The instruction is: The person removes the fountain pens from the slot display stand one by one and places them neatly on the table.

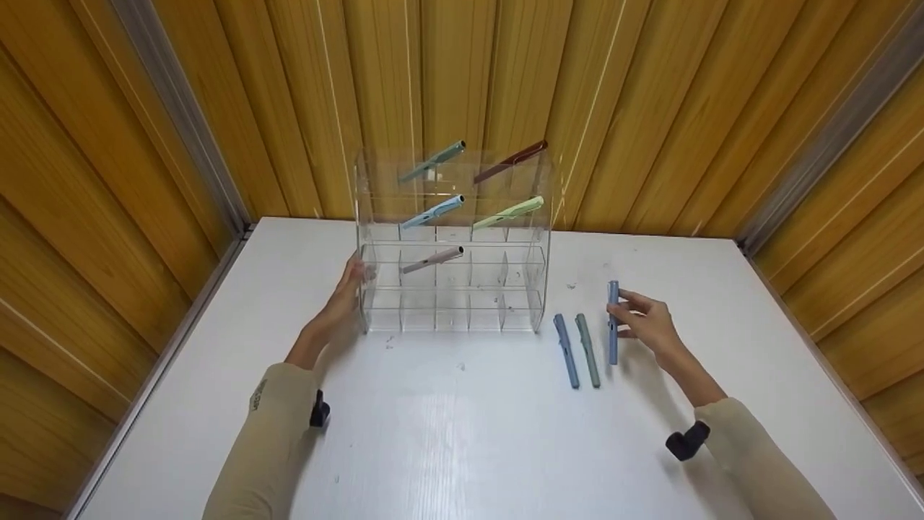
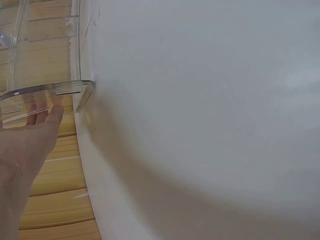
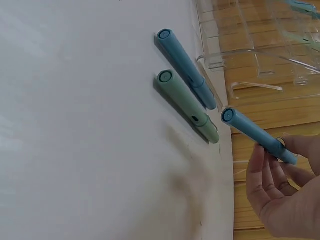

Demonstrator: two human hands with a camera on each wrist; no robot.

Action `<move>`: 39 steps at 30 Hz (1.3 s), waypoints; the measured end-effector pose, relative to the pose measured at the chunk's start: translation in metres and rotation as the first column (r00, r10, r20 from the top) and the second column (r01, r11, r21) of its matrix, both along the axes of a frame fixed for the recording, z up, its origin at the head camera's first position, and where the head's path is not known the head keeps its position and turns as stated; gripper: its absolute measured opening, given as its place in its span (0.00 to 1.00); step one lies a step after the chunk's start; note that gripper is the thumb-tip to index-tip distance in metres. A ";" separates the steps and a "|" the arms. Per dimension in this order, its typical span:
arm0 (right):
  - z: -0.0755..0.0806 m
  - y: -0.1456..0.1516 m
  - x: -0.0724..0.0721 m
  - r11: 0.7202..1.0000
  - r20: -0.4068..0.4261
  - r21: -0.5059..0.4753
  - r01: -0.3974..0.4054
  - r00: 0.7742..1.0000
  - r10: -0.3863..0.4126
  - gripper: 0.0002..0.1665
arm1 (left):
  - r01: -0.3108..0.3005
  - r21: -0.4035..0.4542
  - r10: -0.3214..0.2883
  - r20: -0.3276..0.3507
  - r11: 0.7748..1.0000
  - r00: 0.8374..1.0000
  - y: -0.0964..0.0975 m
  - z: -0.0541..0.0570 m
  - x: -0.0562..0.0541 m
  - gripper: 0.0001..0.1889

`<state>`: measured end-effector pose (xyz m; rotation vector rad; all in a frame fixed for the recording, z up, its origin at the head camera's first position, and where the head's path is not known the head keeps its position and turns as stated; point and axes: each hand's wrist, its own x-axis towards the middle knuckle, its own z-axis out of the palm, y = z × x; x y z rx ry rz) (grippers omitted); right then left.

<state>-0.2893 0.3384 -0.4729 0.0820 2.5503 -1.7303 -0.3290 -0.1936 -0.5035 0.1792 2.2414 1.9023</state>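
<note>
A clear acrylic pen rack (image 1: 453, 321) stands at the back of the white table. My left hand (image 1: 345, 292) rests against its left side; in the left wrist view the fingers (image 2: 54, 117) lie at the clear side panel (image 2: 47, 89). Between thumb and fingers, my right hand (image 1: 647, 323) pinches a blue pen (image 1: 613, 339), held upright in the head view, right of the rack. In the right wrist view this blue pen (image 3: 250, 129) points its round end away from the hand. Beside it on the table lie another blue pen (image 1: 567, 352) and a green pen (image 1: 588, 352).
Slanted in the rack are a teal pen (image 1: 433, 162), a dark red pen (image 1: 511, 162), a light blue pen (image 1: 433, 212), a light green pen (image 1: 509, 213) and a pinkish-grey pen (image 1: 433, 260). Yellow wood-look panels (image 1: 462, 72) close off the table's back and sides.
</note>
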 end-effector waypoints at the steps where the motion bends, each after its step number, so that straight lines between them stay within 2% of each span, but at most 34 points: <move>1: -0.002 0.001 0.000 1.000 0.005 0.014 -0.001 1.000 0.001 0.38 | 0.001 0.005 -0.001 0.000 1.000 1.000 0.000 0.000 0.000 0.38; 9: -0.014 0.007 -0.001 0.991 0.044 0.130 -0.027 0.999 0.021 0.37 | -0.004 -0.009 0.004 0.008 1.000 1.000 0.001 0.003 0.000 0.37; 15: -0.021 0.009 0.000 0.975 0.053 0.209 -0.076 0.996 0.066 0.35 | 0.006 -0.018 -0.006 0.025 1.000 1.000 0.002 0.004 -0.002 0.40; 22: -0.024 0.002 -0.001 0.966 0.097 0.235 -0.111 0.991 0.091 0.36 | -0.005 0.009 0.005 0.026 1.000 1.000 0.003 0.002 0.000 0.39; 26: -0.027 0.001 -0.002 0.959 0.094 0.261 -0.111 0.992 0.090 0.35 | -0.014 -0.007 0.014 0.032 1.000 0.999 0.003 0.002 0.000 0.39; 34: -0.029 -0.001 0.000 0.919 0.038 0.381 -0.098 0.995 0.090 0.32 | -0.009 -0.005 0.009 0.016 1.000 1.000 0.002 0.001 -0.001 0.38; 39: -0.029 -0.002 0.001 0.906 0.027 0.413 -0.093 0.996 0.090 0.31 | -0.008 -0.016 0.009 0.007 1.000 1.000 0.002 0.002 -0.002 0.38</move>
